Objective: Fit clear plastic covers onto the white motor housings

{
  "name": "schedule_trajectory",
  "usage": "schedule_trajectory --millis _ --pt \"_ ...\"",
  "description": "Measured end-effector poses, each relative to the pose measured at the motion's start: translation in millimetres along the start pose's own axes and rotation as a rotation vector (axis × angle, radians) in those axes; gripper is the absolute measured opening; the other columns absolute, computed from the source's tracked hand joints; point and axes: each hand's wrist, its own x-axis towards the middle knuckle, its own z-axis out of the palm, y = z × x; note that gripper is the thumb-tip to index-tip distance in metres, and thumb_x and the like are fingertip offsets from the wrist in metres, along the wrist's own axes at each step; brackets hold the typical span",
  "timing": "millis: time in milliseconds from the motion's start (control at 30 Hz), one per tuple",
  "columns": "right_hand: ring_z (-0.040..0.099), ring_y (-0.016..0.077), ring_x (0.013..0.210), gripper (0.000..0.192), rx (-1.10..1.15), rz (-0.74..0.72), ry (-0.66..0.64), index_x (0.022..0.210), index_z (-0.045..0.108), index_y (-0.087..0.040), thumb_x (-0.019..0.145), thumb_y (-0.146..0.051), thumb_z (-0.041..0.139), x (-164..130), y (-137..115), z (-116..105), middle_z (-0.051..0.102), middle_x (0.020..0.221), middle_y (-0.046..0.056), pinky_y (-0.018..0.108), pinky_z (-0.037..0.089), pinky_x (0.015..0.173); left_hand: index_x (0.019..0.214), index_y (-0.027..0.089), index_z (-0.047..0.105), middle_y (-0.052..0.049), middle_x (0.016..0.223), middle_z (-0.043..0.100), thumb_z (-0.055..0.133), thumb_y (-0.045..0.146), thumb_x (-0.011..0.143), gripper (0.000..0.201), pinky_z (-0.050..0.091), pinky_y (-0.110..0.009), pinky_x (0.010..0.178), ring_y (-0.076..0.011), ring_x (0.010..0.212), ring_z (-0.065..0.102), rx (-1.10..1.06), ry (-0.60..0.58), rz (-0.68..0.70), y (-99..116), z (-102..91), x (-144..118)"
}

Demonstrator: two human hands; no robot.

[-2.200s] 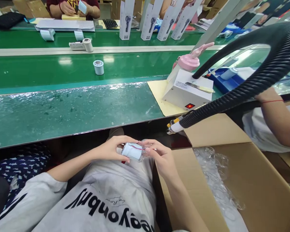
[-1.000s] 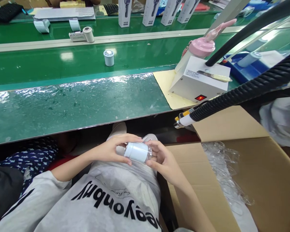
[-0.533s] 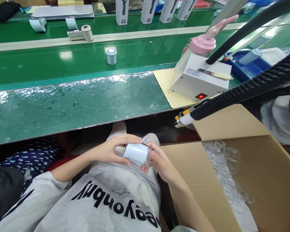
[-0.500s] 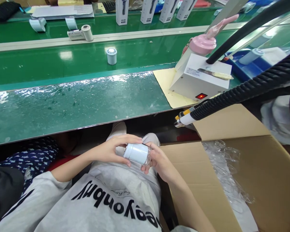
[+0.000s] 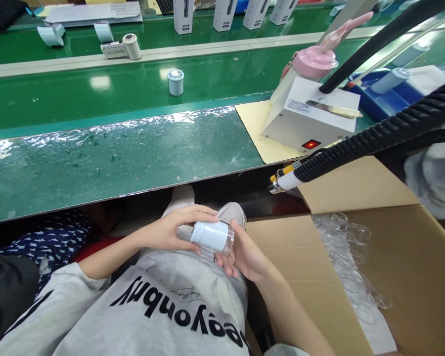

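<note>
Above my lap, my left hand [image 5: 174,228] grips a pale blue plastic cylinder [image 5: 209,236] near its ridged left end, thumb below and fingers above. The cylinder lies tilted on its side. A clear plastic cover [image 5: 229,241] surrounds its right end. My right hand [image 5: 243,252] is at that clear end, palm facing it, with the fingers loosely extended below and apart. Whether the right palm touches the cover I cannot tell. A similar short pale blue cylinder [image 5: 175,83] stands upright on the green belt [image 5: 133,84] ahead.
On my right is an open cardboard box [image 5: 404,257] holding clear plastic covers [image 5: 350,262]. A black flexible hose [image 5: 356,141] with a metal nozzle hangs over it. A white machine [image 5: 311,116] with a lit red switch stands on the bench [image 5: 126,158]. White cartons [image 5: 223,15] stand farther back.
My right hand's fingers have loosened from the clear end and spread downward. The left hand keeps its hold on the cylinder. The upright cylinder on the belt has shifted slightly right.
</note>
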Motion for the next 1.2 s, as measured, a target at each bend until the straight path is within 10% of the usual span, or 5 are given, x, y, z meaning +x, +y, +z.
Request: schedule_trajectory --millis 167,267,433,667,1200 --pt "0.048 0.0075 0.036 0.085 -0.197 -0.161 0.049 0.09 0.066 -0.017 0.078 -0.097 0.039 -3.5 7.2 -6.9 0.064 0.06 0.002 0.014 0.033 0.029 0.145 0.031 0.055 -0.011 0.143 0.061 0.079 0.037 0.086 0.064 0.054 -0.042 0.103 -0.0295 0.13 0.06 -0.063 0.03 -0.167 10.7 3.8 -1.3" --pt "0.074 0.0217 0.084 0.083 -0.54 -0.63 0.261 0.137 0.054 -0.025 0.08 -0.085 0.059 -8.2 12.6 -12.4 0.07 0.122 0.015 0.031 0.064 0.062 0.146 0.028 0.052 -0.012 0.142 0.06 0.076 0.043 0.087 0.065 0.057 -0.039 0.096 -0.0273 0.122 0.063 -0.187 0.068 -0.319 15.4 7.1 -2.9" --pt "0.059 0.0284 0.135 0.054 -1.173 -1.245 0.293 0.146 0.053 -0.038 0.097 -0.02 0.068 -12.9 14.0 -18.3 0.055 0.153 0.009 0.051 0.054 0.109 0.147 0.026 0.05 -0.012 0.14 0.061 0.074 0.047 0.088 0.067 0.059 -0.036 0.089 -0.025 0.112 0.067 -0.274 0.057 -0.395 16.1 9.4 -3.1" --pt "0.075 0.0279 0.109 0.052 -0.664 -0.843 0.237 0.143 0.061 -0.032 0.094 -0.043 0.073 -14.3 19.3 -22.3 0.071 0.134 0.011 0.036 0.067 0.082 0.154 0.032 0.046 -0.011 0.158 0.049 0.079 0.033 0.085 0.076 0.052 -0.043 0.109 -0.0293 0.135 0.057 -0.282 -0.054 -0.326 12.9 3.5 -4.1" --pt "0.073 0.0227 0.09 0.066 -0.283 -0.479 0.215 0.126 0.07 -0.025 0.078 -0.069 0.078 -12.0 13.5 -9.5 0.07 0.128 0.012 0.031 0.065 0.064 0.158 0.028 0.04 -0.013 0.154 0.055 0.082 0.044 0.082 0.088 0.046 -0.049 0.114 -0.0307 0.131 0.062 -0.355 -0.016 -0.428 -3.4 11.7 -5.6"
